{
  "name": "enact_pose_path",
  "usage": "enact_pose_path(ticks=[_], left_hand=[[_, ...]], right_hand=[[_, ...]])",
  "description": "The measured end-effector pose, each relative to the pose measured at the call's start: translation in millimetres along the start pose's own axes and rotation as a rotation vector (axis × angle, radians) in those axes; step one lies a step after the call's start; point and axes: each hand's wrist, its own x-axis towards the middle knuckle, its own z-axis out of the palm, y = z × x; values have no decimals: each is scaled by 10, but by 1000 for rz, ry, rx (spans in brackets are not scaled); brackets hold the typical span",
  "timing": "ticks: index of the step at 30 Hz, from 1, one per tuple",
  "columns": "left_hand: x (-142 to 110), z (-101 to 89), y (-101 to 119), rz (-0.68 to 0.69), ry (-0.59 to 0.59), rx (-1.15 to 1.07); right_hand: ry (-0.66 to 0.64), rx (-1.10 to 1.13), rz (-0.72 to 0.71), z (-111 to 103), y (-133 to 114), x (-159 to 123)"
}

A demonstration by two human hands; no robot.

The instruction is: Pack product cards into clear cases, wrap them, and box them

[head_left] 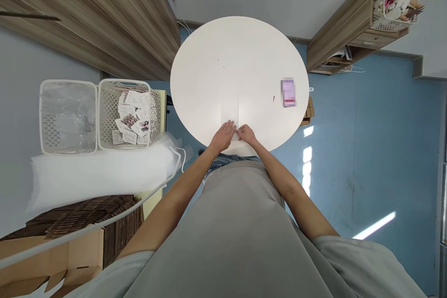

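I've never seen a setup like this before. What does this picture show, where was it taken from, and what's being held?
There is no machine here: someone works bare-handed. The single picture comes from a camera worn on the head, looking forward and down. On a rounded white table lies a thin, pale rectangular sheet, faint against the surface. The left hand rests flat over its near part. The right hand has its fingertips near the sheet's right edge; whether they pinch it is too small to tell. Farther right lies a blurred pink-purple rectangular object.
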Motion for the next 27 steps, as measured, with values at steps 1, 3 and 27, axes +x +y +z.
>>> enact_pose_path(ticks=[1,3,27], left_hand=[[12,6,3,-9,-10,-2],[30,14,-8,-30,-17,-16],[-8,-392,127,-520,121,-485]], right_hand=[[-3,5,3,-4,2,10],[-16,5,0,-22,-2,17],[-10,-293,-380,-246,-31,-115]])
